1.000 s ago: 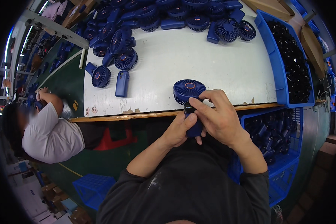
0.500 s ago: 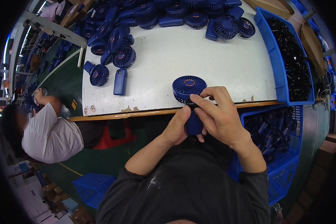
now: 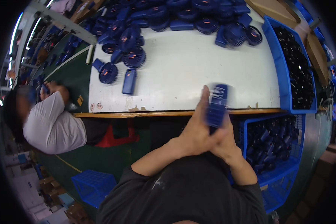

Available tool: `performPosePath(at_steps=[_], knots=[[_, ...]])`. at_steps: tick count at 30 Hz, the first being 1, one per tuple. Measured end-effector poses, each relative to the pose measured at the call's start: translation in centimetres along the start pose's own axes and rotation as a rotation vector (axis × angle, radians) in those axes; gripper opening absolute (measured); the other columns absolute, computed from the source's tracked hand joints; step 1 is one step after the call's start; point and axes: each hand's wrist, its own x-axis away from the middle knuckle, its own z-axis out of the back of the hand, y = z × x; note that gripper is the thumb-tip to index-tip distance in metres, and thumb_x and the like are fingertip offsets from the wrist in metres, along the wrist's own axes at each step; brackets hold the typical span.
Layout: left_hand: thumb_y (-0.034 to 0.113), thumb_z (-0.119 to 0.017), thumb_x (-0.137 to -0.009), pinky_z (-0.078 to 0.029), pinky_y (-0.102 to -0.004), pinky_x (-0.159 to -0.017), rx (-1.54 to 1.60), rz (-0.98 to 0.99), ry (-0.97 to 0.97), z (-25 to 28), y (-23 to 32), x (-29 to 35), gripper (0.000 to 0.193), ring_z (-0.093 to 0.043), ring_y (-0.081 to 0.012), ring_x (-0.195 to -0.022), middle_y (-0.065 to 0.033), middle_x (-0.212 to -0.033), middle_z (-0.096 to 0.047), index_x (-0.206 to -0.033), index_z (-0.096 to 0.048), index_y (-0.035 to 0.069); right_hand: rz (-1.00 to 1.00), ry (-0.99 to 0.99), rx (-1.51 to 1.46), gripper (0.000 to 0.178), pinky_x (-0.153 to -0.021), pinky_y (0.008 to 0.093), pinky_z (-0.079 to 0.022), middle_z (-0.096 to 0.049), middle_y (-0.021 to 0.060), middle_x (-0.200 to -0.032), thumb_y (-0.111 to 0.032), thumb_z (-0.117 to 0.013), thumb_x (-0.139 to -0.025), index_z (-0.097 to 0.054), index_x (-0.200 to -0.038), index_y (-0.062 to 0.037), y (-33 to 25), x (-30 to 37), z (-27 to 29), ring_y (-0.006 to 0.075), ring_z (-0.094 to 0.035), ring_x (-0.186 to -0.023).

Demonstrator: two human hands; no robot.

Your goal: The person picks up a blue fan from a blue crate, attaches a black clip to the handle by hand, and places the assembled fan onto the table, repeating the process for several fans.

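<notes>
A blue handheld fan (image 3: 217, 104), smeared by motion, stands on end above the table's front edge, its head seen roughly side-on. My left hand (image 3: 195, 133) is closed round its left side and lower part, with a finger reaching up along it. From the right, my right hand (image 3: 225, 141) grips its lower end, the fingers partly blurred and overlapping the left hand. Another blue fan handle piece (image 3: 129, 81) lies on the white table (image 3: 175, 71) at the left, beside a fan with a round grille (image 3: 108, 73).
A heap of blue fans (image 3: 156, 16) covers the table's far side. At the right stands a blue bin (image 3: 283, 87) of black parts; below it, a blue crate (image 3: 272, 179) holds dark blue parts. A person (image 3: 56, 121) sits at the left by a red stool (image 3: 119, 135).
The fan has swung from a flat pose with its grille facing up to an upright one, and moved right. My right hand has gone from its neck to its lower end.
</notes>
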Motion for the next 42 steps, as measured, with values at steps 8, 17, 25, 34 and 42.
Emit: performPosePath(at_steps=[8,17,25,34,42], knots=[[0.023,-0.074,-0.087,-0.028,-0.0472,-0.118,-0.781,-0.022,0.605,13.4,-5.7,-1.6,0.071,-0.037,-0.0415,-0.141,-0.0269,-0.147,-0.044,-0.143,-0.042,-0.007,-0.454,0.538,-0.571,0.039,-0.066,0.029,-0.051,-0.059,0.0079,-0.084,-0.005,-0.063,-0.086,-0.052,-0.122,0.0035,4.5,8.7,5.9,0.015,-0.059,-0.073],[0.029,-0.066,-0.095,-0.043,-0.043,-0.101,-0.886,0.402,0.463,20.5,-11.1,0.7,0.074,-0.058,-0.0442,-0.119,-0.0337,-0.126,-0.059,-0.151,-0.03,-0.005,-1.04,0.941,0.665,0.05,-0.081,0.0383,-0.051,-0.068,0.018,-0.094,-0.025,-0.072,-0.077,-0.06,-0.116,0.0044,16.5,29.4,20.3,0.029,-0.065,-0.085],[0.02,-0.071,-0.09,-0.047,-0.0308,-0.082,-0.627,0.478,0.358,20.3,-9.9,1.2,0.079,-0.056,-0.0199,-0.088,-0.0109,-0.105,-0.059,-0.154,-0.028,-0.002,-1.407,1.177,0.792,0.052,-0.082,0.0396,-0.052,-0.071,0.021,-0.097,-0.026,-0.072,-0.075,-0.066,-0.113,0.009,22.5,43.6,22.7,0.0299,-0.069,-0.088],[0.015,-0.072,-0.089,-0.046,-0.0236,-0.065,0.018,0.404,0.35,16.7,-6.9,2.4,0.08,-0.055,-0.0103,-0.076,-0.0061,-0.101,-0.057,-0.153,-0.028,-0.003,-1.706,0.794,0.567,0.045,-0.083,0.0415,-0.054,-0.072,0.0247,-0.101,-0.028,-0.074,-0.078,-0.07,-0.106,0.007,21.0,46.6,19.0,0.0349,-0.071,-0.092],[0.046,-0.084,-0.077,-0.046,-0.0246,-0.053,0.72,0.169,0.323,4.8,-2.7,1.0,0.07,-0.056,-0.0154,-0.068,-0.0079,-0.082,-0.054,-0.113,-0.05,-0.003,-0.79,0.615,0.424,0.021,-0.076,0.0319,-0.055,-0.071,0.0138,-0.095,-0.013,-0.068,-0.09,-0.069,-0.106,0.0001,10.0,21.1,11.0,0.0192,-0.069,-0.086]])
